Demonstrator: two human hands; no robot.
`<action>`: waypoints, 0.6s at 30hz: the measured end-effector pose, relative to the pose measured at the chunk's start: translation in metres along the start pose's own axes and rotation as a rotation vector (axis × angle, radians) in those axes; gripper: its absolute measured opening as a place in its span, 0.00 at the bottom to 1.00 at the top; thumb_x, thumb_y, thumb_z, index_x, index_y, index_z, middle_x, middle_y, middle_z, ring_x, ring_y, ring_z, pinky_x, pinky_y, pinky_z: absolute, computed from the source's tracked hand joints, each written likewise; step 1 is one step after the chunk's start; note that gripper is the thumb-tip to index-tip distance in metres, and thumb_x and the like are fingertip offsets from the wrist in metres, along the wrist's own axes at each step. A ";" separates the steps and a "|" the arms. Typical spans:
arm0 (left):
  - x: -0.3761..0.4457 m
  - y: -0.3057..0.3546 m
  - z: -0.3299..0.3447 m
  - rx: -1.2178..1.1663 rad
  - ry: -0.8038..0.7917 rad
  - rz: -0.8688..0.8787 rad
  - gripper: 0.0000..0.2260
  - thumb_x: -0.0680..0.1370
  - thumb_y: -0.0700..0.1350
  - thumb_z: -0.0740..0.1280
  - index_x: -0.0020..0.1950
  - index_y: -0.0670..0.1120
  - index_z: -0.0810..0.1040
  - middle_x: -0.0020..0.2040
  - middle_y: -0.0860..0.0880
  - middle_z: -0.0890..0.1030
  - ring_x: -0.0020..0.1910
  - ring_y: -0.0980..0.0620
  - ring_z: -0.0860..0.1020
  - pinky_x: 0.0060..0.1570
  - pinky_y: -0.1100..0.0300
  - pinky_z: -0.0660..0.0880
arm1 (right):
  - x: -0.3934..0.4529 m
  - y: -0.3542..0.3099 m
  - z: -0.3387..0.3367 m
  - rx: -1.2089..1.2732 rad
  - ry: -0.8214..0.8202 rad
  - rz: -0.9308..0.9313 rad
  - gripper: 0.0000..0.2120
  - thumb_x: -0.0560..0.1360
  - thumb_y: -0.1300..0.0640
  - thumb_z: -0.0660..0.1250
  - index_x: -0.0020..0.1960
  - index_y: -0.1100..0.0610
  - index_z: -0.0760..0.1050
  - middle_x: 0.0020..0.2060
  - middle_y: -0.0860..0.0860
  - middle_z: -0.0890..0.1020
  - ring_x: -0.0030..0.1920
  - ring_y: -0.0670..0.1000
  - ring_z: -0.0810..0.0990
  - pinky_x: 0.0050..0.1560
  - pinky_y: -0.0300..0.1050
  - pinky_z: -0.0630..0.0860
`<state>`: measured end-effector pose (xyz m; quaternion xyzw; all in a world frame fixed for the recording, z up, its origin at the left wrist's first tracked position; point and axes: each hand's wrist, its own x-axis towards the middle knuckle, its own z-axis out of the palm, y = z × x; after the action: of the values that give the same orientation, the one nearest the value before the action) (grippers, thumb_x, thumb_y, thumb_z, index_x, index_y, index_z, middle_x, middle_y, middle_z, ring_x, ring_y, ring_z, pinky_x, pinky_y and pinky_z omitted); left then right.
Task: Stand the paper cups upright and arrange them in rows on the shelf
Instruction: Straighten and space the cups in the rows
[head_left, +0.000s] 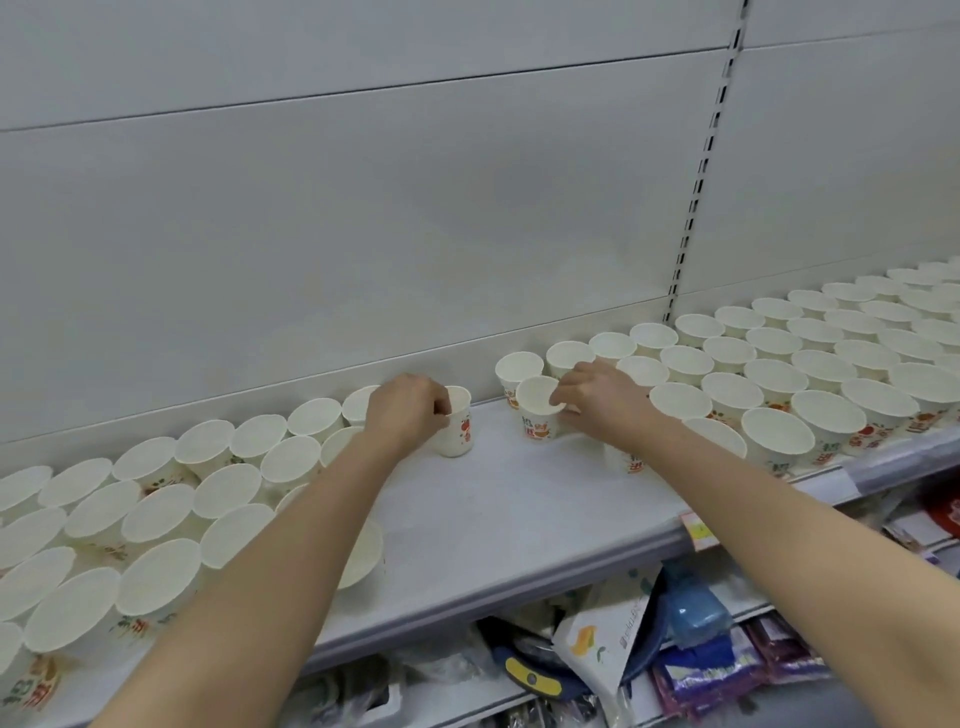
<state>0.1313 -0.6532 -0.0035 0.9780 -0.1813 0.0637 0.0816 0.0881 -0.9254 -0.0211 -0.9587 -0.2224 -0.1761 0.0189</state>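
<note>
Many white paper cups with red and orange prints stand upright in rows on a grey shelf. One block fills the left, another the right. My left hand grips an upright cup near the back wall, at the edge of the left block. My right hand pinches the rim of another upright cup at the edge of the right block. A bare gap of shelf lies between the two hands.
The shelf's white back panel rises behind the cups, with a slotted upright at the right. A yellow price tag sits on the front rail. Packaged goods lie on the lower shelf below.
</note>
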 end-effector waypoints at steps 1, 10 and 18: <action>0.004 0.002 0.001 -0.003 0.008 -0.003 0.03 0.73 0.46 0.70 0.43 0.53 0.83 0.45 0.52 0.82 0.48 0.48 0.79 0.37 0.59 0.67 | 0.000 -0.001 0.000 0.023 0.011 0.004 0.10 0.60 0.56 0.79 0.37 0.53 0.80 0.32 0.49 0.80 0.35 0.56 0.77 0.35 0.50 0.76; 0.019 0.015 0.009 0.031 0.063 -0.016 0.06 0.73 0.44 0.68 0.46 0.52 0.84 0.46 0.51 0.82 0.49 0.48 0.78 0.39 0.59 0.67 | -0.001 0.005 0.003 0.039 0.060 -0.037 0.05 0.66 0.58 0.69 0.33 0.50 0.76 0.29 0.44 0.78 0.34 0.52 0.73 0.36 0.46 0.70; 0.017 0.017 0.011 -0.014 0.065 0.011 0.09 0.75 0.49 0.70 0.54 0.54 0.82 0.51 0.53 0.81 0.55 0.50 0.76 0.47 0.58 0.70 | -0.006 0.014 0.013 0.122 0.164 -0.098 0.02 0.66 0.54 0.72 0.37 0.51 0.79 0.32 0.45 0.79 0.37 0.53 0.76 0.37 0.47 0.73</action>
<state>0.1420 -0.6767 -0.0091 0.9737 -0.1845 0.0949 0.0937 0.0938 -0.9390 -0.0347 -0.9260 -0.2773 -0.2409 0.0867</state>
